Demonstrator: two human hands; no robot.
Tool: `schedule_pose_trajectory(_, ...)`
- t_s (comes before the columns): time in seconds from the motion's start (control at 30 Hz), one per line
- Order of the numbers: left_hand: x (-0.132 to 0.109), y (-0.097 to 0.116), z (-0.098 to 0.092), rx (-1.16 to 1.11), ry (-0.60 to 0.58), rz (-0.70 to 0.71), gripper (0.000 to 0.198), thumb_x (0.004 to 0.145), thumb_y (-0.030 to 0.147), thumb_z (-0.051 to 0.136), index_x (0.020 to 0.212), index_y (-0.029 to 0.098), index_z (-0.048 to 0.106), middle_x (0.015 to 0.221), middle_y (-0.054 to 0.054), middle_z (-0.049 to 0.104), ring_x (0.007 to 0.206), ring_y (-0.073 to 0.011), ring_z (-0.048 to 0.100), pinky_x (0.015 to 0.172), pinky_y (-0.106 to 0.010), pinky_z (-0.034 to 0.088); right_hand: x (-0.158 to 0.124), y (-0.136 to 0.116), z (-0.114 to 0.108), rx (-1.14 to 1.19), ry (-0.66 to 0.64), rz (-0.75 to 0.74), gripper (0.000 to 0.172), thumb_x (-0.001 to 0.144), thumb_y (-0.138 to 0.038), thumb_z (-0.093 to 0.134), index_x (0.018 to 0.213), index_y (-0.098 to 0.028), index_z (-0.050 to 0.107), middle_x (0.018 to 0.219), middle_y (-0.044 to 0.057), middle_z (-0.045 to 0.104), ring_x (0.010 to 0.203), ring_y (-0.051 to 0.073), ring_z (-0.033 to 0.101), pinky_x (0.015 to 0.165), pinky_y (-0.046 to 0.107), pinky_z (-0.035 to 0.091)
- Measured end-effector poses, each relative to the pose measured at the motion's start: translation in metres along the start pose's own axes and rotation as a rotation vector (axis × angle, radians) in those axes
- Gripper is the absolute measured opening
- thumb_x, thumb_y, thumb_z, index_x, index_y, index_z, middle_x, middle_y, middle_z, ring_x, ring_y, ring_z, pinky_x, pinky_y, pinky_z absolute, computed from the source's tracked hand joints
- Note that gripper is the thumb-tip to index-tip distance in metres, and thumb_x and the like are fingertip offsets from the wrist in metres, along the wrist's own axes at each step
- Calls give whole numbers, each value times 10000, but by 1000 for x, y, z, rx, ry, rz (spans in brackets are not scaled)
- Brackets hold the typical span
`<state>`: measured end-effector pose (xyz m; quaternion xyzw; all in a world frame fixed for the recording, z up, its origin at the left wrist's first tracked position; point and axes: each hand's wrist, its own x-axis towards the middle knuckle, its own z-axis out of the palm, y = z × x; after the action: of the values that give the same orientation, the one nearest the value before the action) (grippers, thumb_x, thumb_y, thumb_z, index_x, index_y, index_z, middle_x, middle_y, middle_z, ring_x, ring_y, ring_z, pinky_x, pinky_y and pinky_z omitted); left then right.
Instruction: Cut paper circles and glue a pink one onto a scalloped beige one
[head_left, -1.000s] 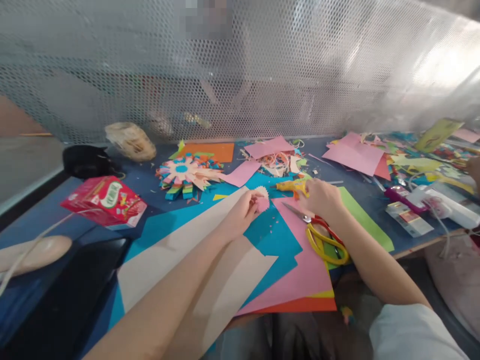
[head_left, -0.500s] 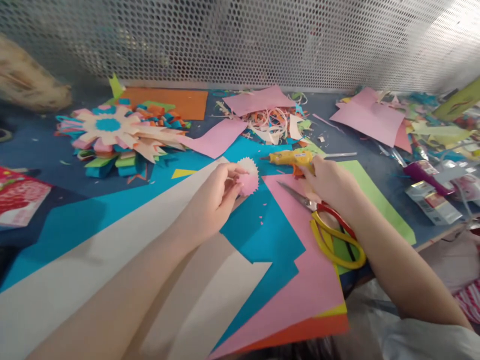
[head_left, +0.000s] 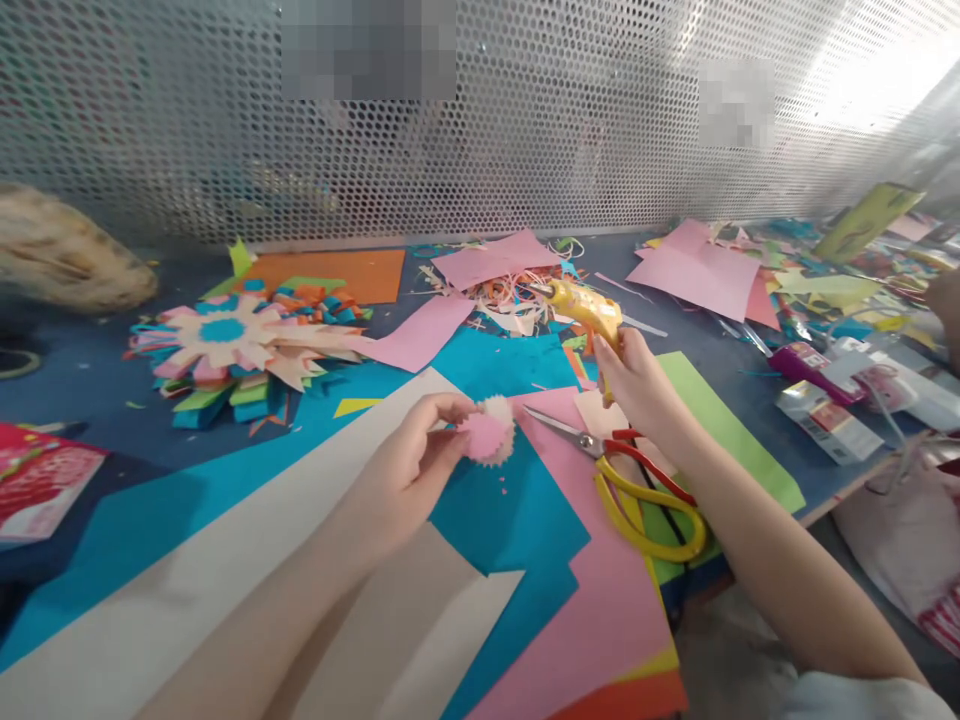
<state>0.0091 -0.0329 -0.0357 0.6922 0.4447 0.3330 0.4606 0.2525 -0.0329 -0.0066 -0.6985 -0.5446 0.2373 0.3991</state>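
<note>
Between the thumb and fingers of my left hand (head_left: pixel 409 465) are two small jagged-edged paper discs, a pink disc (head_left: pixel 484 437) in front of a cream disc (head_left: pixel 504 420). My right hand (head_left: pixel 637 385) grips a yellow hot glue gun (head_left: pixel 589 308) by its handle, its nozzle raised and pointing left, apart from the discs. Below that hand, scissors (head_left: pixel 651 510) with red and yellow handles lie on pink paper (head_left: pixel 600 620). Under my left hand spread blue paper (head_left: pixel 510 510) and cream paper (head_left: pixel 202 550).
A layered paper flower (head_left: pixel 225 335) lies at the left back, beside orange paper (head_left: pixel 330 275). Paper scraps (head_left: pixel 517 300) heap before a perforated metal panel (head_left: pixel 510 130). A purple tool (head_left: pixel 817 375) and a small box (head_left: pixel 829 422) sit at right. Part of another person's hand (head_left: pixel 943 305) shows at the right edge.
The glue gun has risen in my right hand and its nozzle tilts upward. In my left hand the pink disc shows more fully in front of the cream one. The view has tipped upward.
</note>
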Motion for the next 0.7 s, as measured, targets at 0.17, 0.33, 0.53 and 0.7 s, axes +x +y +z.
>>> schedule_pose_trajectory(0.17,-8,14,-6,-145,-78,-68,190,815,389,615,947,254,593,971,-21,623,814,-172,668,683,-260,579,-7,-7,0,-45,24,-12,408,798,-567,592,872,-233,369,736,-19,494,554,120,463,469,243,347)
schedule_pose_trajectory(0.33,-5,21,-15,-135,141,-137,241,745,358,686,926,225,598,844,7,637,640,-125,634,622,-247,556,-17,-11,0,-159,15,-256,355,778,-442,620,834,-242,332,709,-30,520,589,126,488,514,249,339)
schedule_pose_trajectory(0.53,-2,19,-16,-48,138,-127,271,738,426,665,888,209,604,793,10,616,582,-121,606,552,-240,505,-23,-9,-8,-224,48,-416,352,766,-411,633,932,-246,369,660,-59,498,501,104,437,473,242,323)
schedule_pose_trajectory(0.7,1,16,-25,17,246,-233,318,693,392,676,911,186,572,866,-8,637,523,-111,603,528,-251,486,-18,-5,-7,-220,50,-510,348,781,-400,627,980,-250,385,701,-48,495,524,109,433,473,247,351)
